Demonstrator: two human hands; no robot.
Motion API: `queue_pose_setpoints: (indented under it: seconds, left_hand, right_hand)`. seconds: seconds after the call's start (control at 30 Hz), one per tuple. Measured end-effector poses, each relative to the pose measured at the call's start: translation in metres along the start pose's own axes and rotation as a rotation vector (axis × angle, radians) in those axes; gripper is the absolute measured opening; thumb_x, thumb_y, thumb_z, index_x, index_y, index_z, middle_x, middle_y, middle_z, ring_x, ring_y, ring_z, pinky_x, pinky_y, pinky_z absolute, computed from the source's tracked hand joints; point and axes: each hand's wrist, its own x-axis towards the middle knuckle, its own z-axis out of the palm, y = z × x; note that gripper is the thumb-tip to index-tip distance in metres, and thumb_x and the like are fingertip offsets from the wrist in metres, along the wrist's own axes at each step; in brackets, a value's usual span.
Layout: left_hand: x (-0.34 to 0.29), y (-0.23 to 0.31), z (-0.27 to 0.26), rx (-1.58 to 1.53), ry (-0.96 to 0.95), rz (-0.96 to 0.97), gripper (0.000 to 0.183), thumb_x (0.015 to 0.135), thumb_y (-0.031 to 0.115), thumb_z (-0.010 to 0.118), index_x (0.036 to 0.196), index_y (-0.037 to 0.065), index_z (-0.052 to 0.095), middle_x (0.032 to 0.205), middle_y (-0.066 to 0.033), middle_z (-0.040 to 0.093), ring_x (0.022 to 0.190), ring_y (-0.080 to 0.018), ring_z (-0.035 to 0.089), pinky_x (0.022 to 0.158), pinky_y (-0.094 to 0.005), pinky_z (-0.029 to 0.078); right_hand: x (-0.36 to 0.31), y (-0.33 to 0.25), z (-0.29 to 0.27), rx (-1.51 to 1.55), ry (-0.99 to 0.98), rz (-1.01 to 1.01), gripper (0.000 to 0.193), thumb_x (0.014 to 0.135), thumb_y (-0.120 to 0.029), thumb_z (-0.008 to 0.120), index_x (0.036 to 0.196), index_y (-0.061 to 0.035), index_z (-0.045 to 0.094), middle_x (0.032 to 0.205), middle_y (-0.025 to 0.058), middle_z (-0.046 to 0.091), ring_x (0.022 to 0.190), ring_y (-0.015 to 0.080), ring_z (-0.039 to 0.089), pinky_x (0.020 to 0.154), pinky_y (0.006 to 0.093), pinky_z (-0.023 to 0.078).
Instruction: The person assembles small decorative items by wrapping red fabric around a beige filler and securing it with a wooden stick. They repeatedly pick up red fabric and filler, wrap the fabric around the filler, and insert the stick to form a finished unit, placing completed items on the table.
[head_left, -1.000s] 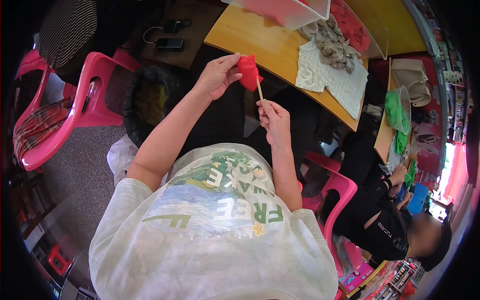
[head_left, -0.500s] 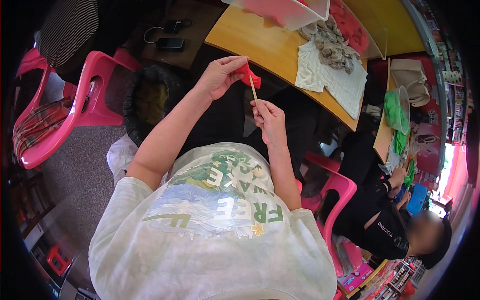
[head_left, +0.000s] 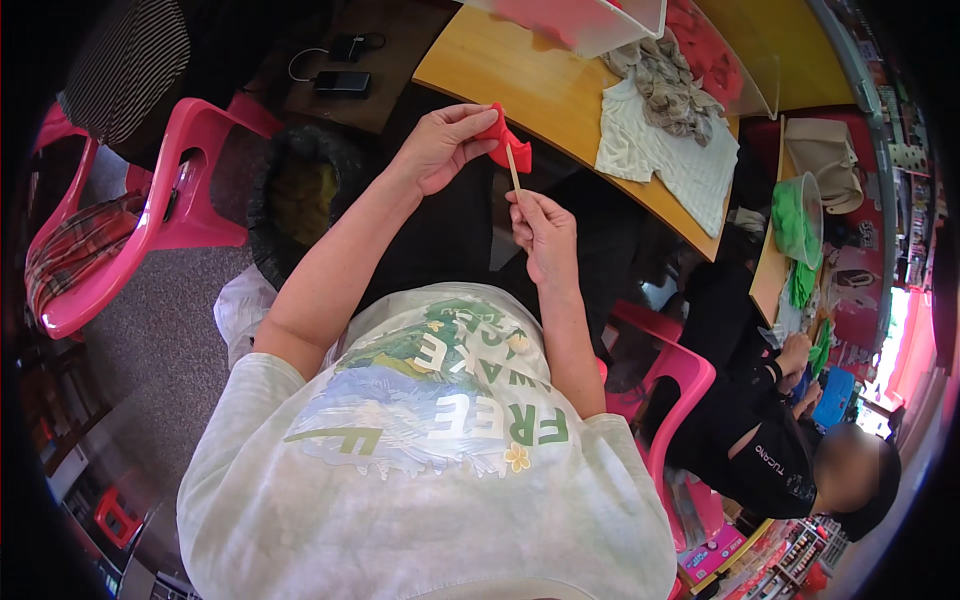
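Between thumb and fingers, my left hand (head_left: 450, 146) pinches a small piece of red cloth (head_left: 515, 153), held over my lap just off the table's near edge. A thin pale wooden stick (head_left: 513, 170) is gripped near its lower end by my right hand (head_left: 543, 228). The stick's upper end meets the red cloth; whether it goes inside a fold I cannot tell. Both hands are closed, and they are a short way apart.
On the wooden table (head_left: 480, 62) are a white plastic bin (head_left: 610, 28), a white cloth (head_left: 665, 150) and a grey-brown cloth (head_left: 675, 95). A black-lined bin (head_left: 268, 215) stands left of my legs, near a pink chair (head_left: 190, 190). At right, a person (head_left: 745, 440) handles green pieces by a clear tub (head_left: 797, 220).
Both hands, with the red cloth and the stick, have shifted slightly right. More of the red cloth shows flared out to the right of the stick's tip.
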Motion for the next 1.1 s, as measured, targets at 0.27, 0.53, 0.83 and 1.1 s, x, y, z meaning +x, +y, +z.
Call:
queue_pose_setpoints:
  seconds: [0.27,0.53,0.83,1.1]
  left_hand:
    - [0.001,0.001,-0.003,0.029,-0.151,0.151,0.013,0.085,-0.001,0.052,0.086,0.004,0.064,0.110,-0.0091,0.060,0.105,-0.0176,0.058,0.092,-0.0314,0.046]
    - [-0.005,-0.006,0.009,0.258,-0.265,0.260,0.015,0.081,-0.003,0.051,0.076,0.002,0.065,0.119,-0.0128,0.055,0.109,-0.0203,0.056,0.095,-0.0344,0.046]
    - [-0.003,-0.002,0.010,0.174,-0.081,0.097,0.046,0.079,-0.002,0.068,0.121,0.001,0.050,0.107,-0.0106,0.062,0.094,-0.0159,0.063,0.082,-0.0296,0.053]
    - [-0.005,-0.001,0.012,0.331,-0.113,0.002,0.045,0.075,-0.006,0.071,0.116,-0.001,0.053,0.105,-0.0088,0.063,0.093,-0.0143,0.063,0.084,-0.0275,0.053]
  right_hand:
    - [-0.011,-0.024,-0.018,-0.462,0.102,-0.111,0.019,0.091,-0.016,0.060,0.093,0.0000,0.069,0.065,-0.0031,0.054,0.052,0.0002,0.040,0.044,0.0171,0.027]
    - [-0.009,-0.026,-0.013,-0.389,0.249,-0.188,0.018,0.090,-0.016,0.060,0.093,-0.0004,0.069,0.066,-0.0035,0.055,0.054,0.0010,0.042,0.046,0.0180,0.031]
    - [-0.010,-0.018,-0.020,-0.476,0.244,-0.222,0.020,0.090,-0.018,0.060,0.094,-0.0008,0.069,0.067,-0.0032,0.056,0.055,0.0012,0.043,0.048,0.0184,0.031]
    - [-0.006,-0.016,-0.018,-0.332,0.208,-0.220,0.018,0.091,-0.015,0.060,0.094,0.0008,0.068,0.068,-0.0024,0.055,0.054,0.0005,0.041,0.046,0.0172,0.028]
